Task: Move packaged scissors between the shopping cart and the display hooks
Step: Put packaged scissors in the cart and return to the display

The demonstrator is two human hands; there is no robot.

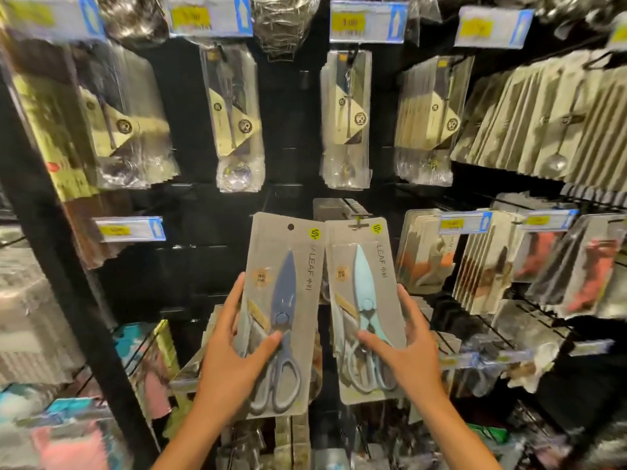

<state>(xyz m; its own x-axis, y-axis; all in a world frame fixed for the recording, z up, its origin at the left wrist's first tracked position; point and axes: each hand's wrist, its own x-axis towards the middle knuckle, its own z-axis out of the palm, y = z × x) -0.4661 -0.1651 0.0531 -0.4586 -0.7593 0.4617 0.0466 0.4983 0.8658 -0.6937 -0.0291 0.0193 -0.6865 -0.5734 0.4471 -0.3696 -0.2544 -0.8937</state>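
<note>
My left hand (pixel 234 354) grips a grey card pack of dark blue-grey scissors (pixel 283 300), thumb across the handles, held upright and free of any hook. My right hand (pixel 403 351) grips a second pack with light blue scissors (pixel 364 293). That pack's top hole sits at the tip of a display hook (pixel 357 219), with several more packs hanging behind it. Both packs stand side by side in front of the black display wall. No shopping cart is in view.
Hooks above carry clear packs of utensils (pixel 237 123) under yellow price tags (pixel 366 22). Packs of other tools hang at right (pixel 492 266). A black shelf post (pixel 68 283) runs down the left. More packaged goods fill the lower hooks.
</note>
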